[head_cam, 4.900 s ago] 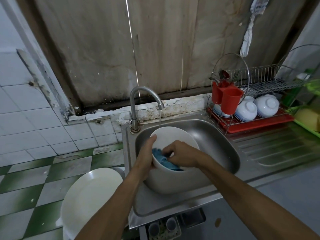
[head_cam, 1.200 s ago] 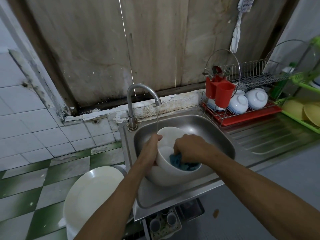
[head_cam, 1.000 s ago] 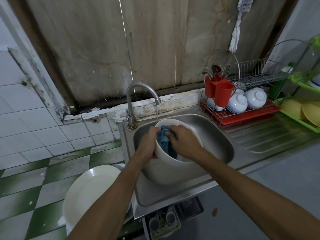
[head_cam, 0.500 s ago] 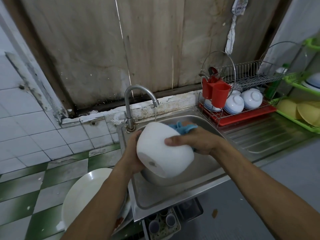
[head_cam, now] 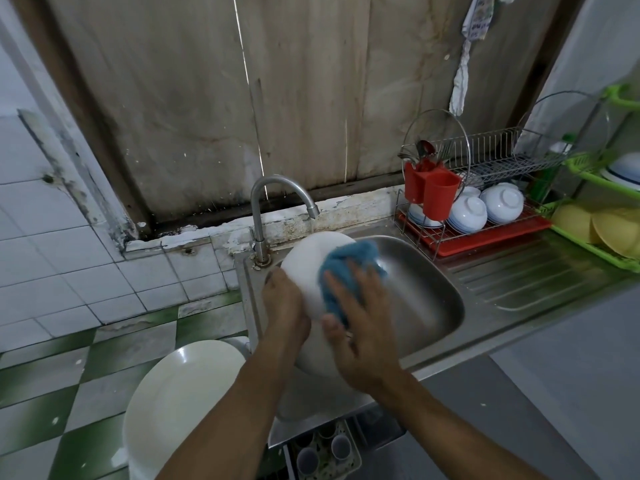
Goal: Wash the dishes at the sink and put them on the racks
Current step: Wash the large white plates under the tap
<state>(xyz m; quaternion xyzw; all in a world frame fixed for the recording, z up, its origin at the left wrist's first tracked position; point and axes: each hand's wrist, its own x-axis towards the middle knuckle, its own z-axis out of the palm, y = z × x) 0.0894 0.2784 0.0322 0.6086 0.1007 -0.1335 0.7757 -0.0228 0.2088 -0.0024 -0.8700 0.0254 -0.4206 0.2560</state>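
Right hand [head_cam: 360, 327]: the fingers are almost straight and spread. It presses the blue cloth [head_cam: 346, 268] flat on the outside of the white bowl [head_cam: 304, 271] and does not clench.
Left hand [head_cam: 284, 306]: it grips the white bowl at its left edge and holds it tilted. Its fingers behind the bowl are hidden.
Bowl place: over the left part of the sink [head_cam: 429, 306], just under the tap [head_cam: 277, 192]. A thin stream of water falls on its far edge.
Change: one second ago the cloth was inside the bowl. Now the bowl is turned over and the cloth wipes its outer wall.
Meaning: I judge that the inside is finished and the outside is in work. Rinsing and racking are not yet done.
Under the hands: a second white vessel [head_cam: 311, 358] sits in the sink.
Far right: the wire rack [head_cam: 485, 237] with upturned bowls [head_cam: 467, 209], well apart from the hands.
Near left: a large white plate [head_cam: 180, 403].
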